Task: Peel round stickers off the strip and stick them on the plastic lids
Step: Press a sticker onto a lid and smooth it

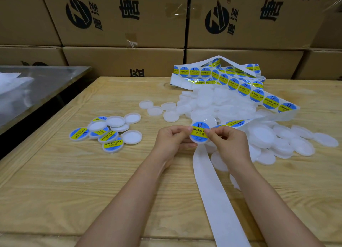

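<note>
Between both hands sits a white plastic lid (pixel 199 140) with a round blue and yellow sticker (pixel 198 131) on its top. My left hand (pixel 171 138) grips the lid's left edge with curled fingers. My right hand (pixel 226 140) pinches the sticker's right edge against the lid. The sticker strip (pixel 246 88) loops over a heap of bare white lids (pixel 229 106) at the back right. Its empty white backing (pixel 212 191) trails toward me between my forearms.
Several finished lids with stickers (pixel 107 134) lie in a small group at the left on the wooden table (pixel 74 182). More loose lids (pixel 288 143) spread to the right. Cardboard boxes (pixel 129 24) wall the back. A metal tray (pixel 37 84) stands at the far left.
</note>
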Available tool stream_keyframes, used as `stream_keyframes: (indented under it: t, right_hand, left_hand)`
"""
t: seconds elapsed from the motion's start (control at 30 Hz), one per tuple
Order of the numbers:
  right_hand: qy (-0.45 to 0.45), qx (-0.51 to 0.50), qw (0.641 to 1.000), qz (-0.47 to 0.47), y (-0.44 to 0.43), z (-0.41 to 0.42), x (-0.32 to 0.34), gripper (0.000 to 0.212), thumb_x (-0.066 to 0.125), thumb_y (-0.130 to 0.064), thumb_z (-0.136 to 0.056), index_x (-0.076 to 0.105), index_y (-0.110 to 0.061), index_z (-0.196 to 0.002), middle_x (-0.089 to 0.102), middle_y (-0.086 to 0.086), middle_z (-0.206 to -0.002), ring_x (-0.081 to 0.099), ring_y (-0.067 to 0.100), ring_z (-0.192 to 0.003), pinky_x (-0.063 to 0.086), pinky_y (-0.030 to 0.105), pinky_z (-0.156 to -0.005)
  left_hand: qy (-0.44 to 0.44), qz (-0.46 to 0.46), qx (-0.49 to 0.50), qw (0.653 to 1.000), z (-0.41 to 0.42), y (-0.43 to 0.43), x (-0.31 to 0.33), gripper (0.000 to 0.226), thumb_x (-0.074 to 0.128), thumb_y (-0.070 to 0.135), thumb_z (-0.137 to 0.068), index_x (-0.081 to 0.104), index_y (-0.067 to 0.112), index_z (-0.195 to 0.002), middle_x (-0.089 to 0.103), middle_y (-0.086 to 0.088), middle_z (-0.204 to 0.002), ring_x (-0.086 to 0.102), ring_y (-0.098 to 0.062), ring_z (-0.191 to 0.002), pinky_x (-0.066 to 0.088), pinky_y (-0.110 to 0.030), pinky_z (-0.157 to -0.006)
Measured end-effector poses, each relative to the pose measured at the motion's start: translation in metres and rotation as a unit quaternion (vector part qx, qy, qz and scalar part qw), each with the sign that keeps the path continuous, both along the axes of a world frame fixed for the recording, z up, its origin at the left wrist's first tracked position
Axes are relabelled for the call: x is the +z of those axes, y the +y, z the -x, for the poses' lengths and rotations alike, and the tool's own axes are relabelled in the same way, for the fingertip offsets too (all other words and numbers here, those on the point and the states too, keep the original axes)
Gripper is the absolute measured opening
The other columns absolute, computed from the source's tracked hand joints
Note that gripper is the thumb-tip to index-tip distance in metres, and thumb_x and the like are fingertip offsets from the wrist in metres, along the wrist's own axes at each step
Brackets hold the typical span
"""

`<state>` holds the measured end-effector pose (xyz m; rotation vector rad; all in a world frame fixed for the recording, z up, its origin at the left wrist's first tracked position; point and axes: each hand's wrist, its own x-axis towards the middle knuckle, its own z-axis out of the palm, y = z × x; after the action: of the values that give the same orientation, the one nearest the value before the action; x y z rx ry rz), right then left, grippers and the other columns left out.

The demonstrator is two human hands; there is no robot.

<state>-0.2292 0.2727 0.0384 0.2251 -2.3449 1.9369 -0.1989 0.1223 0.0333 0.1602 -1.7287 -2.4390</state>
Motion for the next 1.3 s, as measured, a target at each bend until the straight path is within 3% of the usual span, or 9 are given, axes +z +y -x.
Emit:
stream_keyframes:
  t: [0.17, 0.27, 0.5, 0.57, 0.67, 0.8, 0.93, 1.13, 1.3]
  right_hand:
    - [0.053, -0.048, 0.994, -0.088, -0.002, -0.003, -0.001, 0.015, 0.071, -0.029, -0.08, 0.066, -0.018, -0.074, 0.064, -0.009, -0.071, 0.054, 0.005, -0.065, 0.04, 0.021, -0.061]
    - [0.101, -0.071, 0.985, -0.123, -0.005, -0.006, -0.001, 0.014, 0.07, -0.028, -0.081, 0.064, -0.019, -0.074, 0.062, -0.011, -0.073, 0.053, 0.002, -0.069, 0.035, 0.021, -0.063]
    - [0.172, -0.092, 0.972, -0.13, -0.013, -0.012, -0.004, 0.012, 0.068, -0.022, -0.084, 0.056, -0.022, -0.082, 0.058, -0.011, -0.08, 0.057, 0.018, -0.088, 0.034, 0.019, -0.073]
    - [0.174, -0.097, 0.973, -0.115, -0.014, -0.012, -0.005, 0.013, 0.068, -0.021, -0.084, 0.057, -0.02, -0.092, 0.058, -0.011, -0.081, 0.059, 0.017, -0.089, 0.032, 0.015, -0.069]
    - [0.131, -0.085, 0.986, -0.054, -0.012, -0.012, -0.005, 0.049, 0.07, -0.023, -0.082, 0.048, -0.027, -0.125, 0.065, -0.013, -0.082, 0.058, -0.005, -0.079, 0.037, 0.005, -0.067]
    - [0.143, -0.085, 0.985, -0.05, -0.012, -0.011, -0.007, 0.009, 0.064, -0.019, -0.087, 0.066, -0.025, -0.093, 0.067, -0.015, -0.081, 0.057, -0.007, -0.072, 0.041, 0.005, -0.065]
    - [0.122, -0.125, 0.985, 0.004, -0.014, -0.011, -0.007, 0.018, 0.063, -0.024, -0.088, 0.058, -0.021, -0.071, 0.063, -0.013, -0.066, 0.057, -0.003, -0.062, 0.04, 0.006, -0.058]
    - [0.083, -0.14, 0.987, 0.013, -0.018, -0.007, -0.007, 0.033, 0.071, -0.041, -0.078, 0.05, -0.016, -0.076, 0.058, -0.006, -0.067, 0.053, -0.003, -0.059, 0.039, 0.008, -0.055]
    - [0.073, -0.076, 0.994, 0.016, -0.025, -0.011, -0.009, 0.038, 0.074, -0.04, -0.075, 0.045, -0.021, -0.091, 0.058, -0.011, -0.085, 0.055, -0.012, -0.073, 0.039, 0.004, -0.059]
  left_hand:
    - [-0.002, 0.007, 0.011, 1.0, 0.0, 0.003, 0.001, 0.012, 0.062, 0.01, -0.088, 0.068, 0.002, -0.081, 0.073, -0.012, -0.076, 0.071, -0.022, -0.068, 0.056, -0.025, -0.057]
    - [-0.007, -0.003, 0.016, 1.0, 0.001, 0.005, 0.0, 0.012, 0.062, 0.008, -0.088, 0.068, 0.001, -0.081, 0.072, -0.013, -0.075, 0.07, -0.022, -0.067, 0.056, -0.026, -0.057]
    - [-0.006, -0.041, 0.011, 0.999, 0.001, 0.008, 0.0, 0.014, 0.059, 0.007, -0.089, 0.068, 0.002, -0.08, 0.072, -0.01, -0.071, 0.069, -0.018, -0.062, 0.055, -0.023, -0.055]
    - [-0.004, -0.055, 0.006, 0.998, 0.001, 0.008, 0.001, 0.015, 0.058, 0.007, -0.09, 0.068, 0.001, -0.08, 0.072, -0.01, -0.071, 0.069, -0.018, -0.062, 0.055, -0.023, -0.054]
    - [-0.012, -0.067, 0.006, 0.998, 0.001, 0.008, 0.0, 0.014, 0.058, 0.007, -0.089, 0.067, 0.001, -0.08, 0.072, -0.011, -0.072, 0.07, -0.019, -0.063, 0.055, -0.023, -0.054]
    - [-0.003, -0.06, -0.008, 0.998, 0.001, 0.009, -0.001, 0.014, 0.058, 0.008, -0.09, 0.068, 0.001, -0.082, 0.072, -0.012, -0.074, 0.07, -0.02, -0.065, 0.055, -0.023, -0.055]
    - [0.011, -0.022, -0.027, 0.999, -0.001, 0.011, -0.003, 0.014, 0.056, 0.007, -0.091, 0.068, 0.002, -0.084, 0.072, -0.01, -0.073, 0.07, -0.019, -0.066, 0.055, -0.024, -0.055]
    - [0.032, 0.001, -0.032, 0.999, -0.002, 0.014, -0.005, 0.009, 0.061, 0.006, -0.085, 0.068, 0.004, -0.079, 0.071, -0.008, -0.07, 0.068, -0.019, -0.064, 0.055, -0.026, -0.057]
    - [0.043, -0.035, -0.024, 0.998, -0.002, 0.014, -0.006, 0.012, 0.066, 0.02, -0.074, 0.069, 0.009, -0.071, 0.069, -0.007, -0.065, 0.068, -0.016, -0.061, 0.055, -0.025, -0.057]
